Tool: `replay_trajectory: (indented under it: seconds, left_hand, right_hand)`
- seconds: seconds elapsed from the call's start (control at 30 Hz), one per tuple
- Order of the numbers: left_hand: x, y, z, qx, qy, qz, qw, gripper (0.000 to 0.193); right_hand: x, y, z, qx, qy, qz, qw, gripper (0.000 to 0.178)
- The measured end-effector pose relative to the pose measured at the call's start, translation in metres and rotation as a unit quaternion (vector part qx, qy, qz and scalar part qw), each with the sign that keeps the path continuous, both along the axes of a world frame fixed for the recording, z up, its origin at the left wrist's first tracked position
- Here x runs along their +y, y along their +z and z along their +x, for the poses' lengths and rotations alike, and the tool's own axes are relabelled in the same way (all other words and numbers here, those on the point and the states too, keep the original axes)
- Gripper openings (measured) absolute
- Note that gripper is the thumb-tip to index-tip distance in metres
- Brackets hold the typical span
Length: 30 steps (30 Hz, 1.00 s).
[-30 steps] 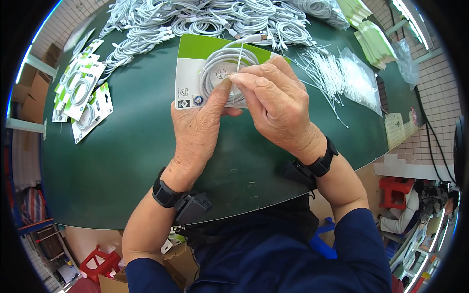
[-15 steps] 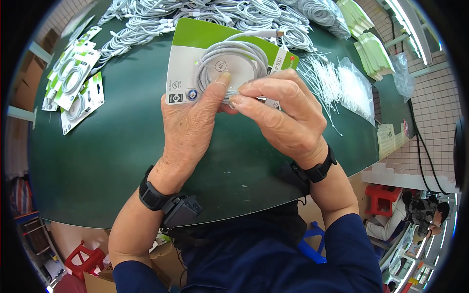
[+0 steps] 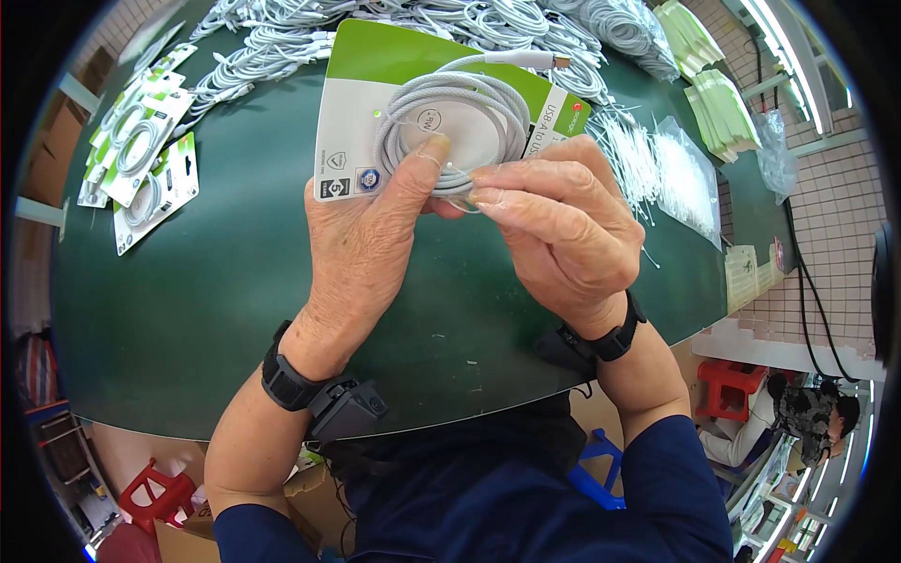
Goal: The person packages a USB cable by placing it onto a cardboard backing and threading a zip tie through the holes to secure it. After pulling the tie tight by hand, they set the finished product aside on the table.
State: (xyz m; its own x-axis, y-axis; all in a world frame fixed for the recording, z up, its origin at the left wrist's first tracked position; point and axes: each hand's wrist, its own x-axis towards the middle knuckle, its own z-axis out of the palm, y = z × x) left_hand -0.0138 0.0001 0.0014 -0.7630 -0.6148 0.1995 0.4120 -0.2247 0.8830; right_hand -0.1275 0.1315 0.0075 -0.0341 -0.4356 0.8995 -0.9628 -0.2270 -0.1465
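My left hand grips a green and white packaging card from below, fingers behind it and thumb pressed over the front. Against the card lies a coiled grey braided USB cable, its white plug pointing right near the top. A thin clear cable tie loops round the lower part of the coil. Just right of that loop, my right hand is closed, thumb and index finger pinching the tie's end. The tip of the tie is hidden between these fingers. Card and coil are held above the table.
Grey cables are heaped along the far side of the green table. Carded cables lie at left. Loose white cable ties, a bag of ties and stacked green cards are at right.
The card and coil have shifted slightly up and tilted a little. My right hand has moved a bit to the right, away from my left thumb, still pinching the tie.
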Motion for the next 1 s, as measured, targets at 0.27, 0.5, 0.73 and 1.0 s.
replay_trajectory:
  seconds: [0.27,0.5,0.73,1.0]
  left_hand:
    - [-0.0007,-0.0003,0.0008,-0.021,-0.009,-0.008,1.000,0.031]
    - [0.0011,-0.0013,-0.0011,-0.012,-0.003,0.001,1.000,0.032]
    - [-0.0001,-0.0031,-0.0010,-0.010,-0.005,0.000,1.000,0.033]
    - [0.0019,-0.0016,-0.0009,-0.005,-0.003,0.000,1.000,0.032]
  right_hand:
    - [0.0002,-0.0031,-0.0012,-0.032,0.003,-0.002,0.999,0.038]
    - [0.0007,-0.0015,-0.0014,-0.023,-0.005,0.010,1.000,0.033]
    - [0.0001,-0.0024,-0.0010,-0.033,-0.002,0.006,0.999,0.036]
    - [0.0015,-0.0027,-0.0020,-0.027,-0.005,0.007,1.000,0.036]
